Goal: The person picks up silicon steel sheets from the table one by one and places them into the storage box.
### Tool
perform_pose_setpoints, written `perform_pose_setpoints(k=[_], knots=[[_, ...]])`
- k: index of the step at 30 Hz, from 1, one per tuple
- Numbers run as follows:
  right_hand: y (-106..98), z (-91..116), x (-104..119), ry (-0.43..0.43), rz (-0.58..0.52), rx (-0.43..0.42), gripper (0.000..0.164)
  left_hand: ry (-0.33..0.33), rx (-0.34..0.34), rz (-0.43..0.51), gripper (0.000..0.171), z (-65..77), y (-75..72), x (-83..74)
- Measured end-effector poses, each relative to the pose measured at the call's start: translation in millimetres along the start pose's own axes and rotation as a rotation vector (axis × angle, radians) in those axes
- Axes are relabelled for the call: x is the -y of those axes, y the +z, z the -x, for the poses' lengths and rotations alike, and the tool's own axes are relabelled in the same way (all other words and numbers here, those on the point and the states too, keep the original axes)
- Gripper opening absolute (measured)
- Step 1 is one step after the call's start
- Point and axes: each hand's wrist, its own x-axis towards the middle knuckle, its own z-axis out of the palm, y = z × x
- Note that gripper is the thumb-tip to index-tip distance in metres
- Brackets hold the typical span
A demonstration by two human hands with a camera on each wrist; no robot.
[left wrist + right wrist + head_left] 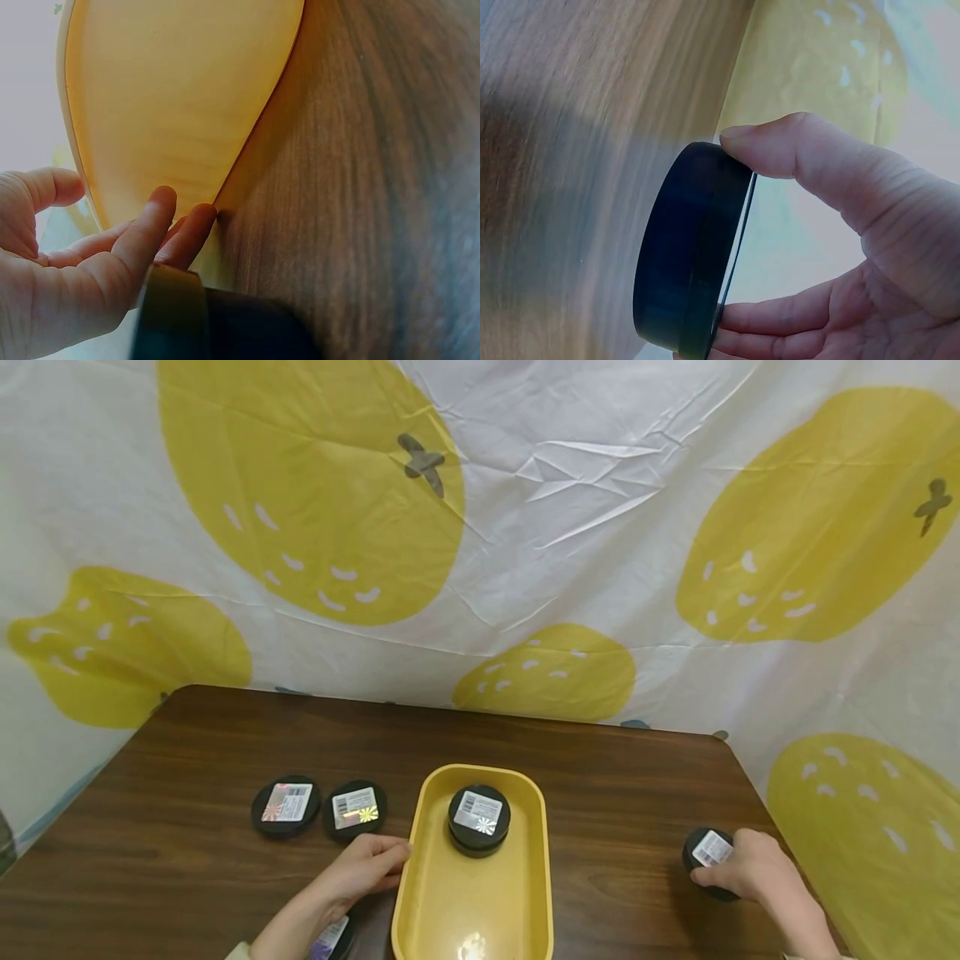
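Note:
My right hand (pixel 753 867) grips a round black container (pixel 701 862) with a white label on top, at the right of the table. In the right wrist view, the thumb and fingers span the rim of that black container (pixel 694 251). At the outer left wall of a yellow tray (pixel 472 910), my left hand (pixel 360 872) touches with its fingertips. The left wrist view shows fingers (pixel 161 214) against the tray's side (pixel 180 112), the fingers fairly straight. Inside the tray's far end sit black containers (pixel 478 820), apparently stacked two high.
Two more labelled black containers, one farther left (pixel 286 807) and one nearer the tray (pixel 355 810), stand on the brown wooden table (pixel 615 793). Another black container (pixel 337 939) is partly hidden by the left forearm. A lemon-print cloth (pixel 570 568) hangs behind the table.

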Motion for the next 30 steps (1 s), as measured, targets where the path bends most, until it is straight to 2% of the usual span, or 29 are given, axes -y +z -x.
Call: perform_pose_setpoints(k=[30], knots=[[-1.9, 3.2, 54.5, -0.116, -0.018, -0.056, 0.048, -0.003, -0.006, 0.001, 0.035, 1.5, 1.0, -2.0]])
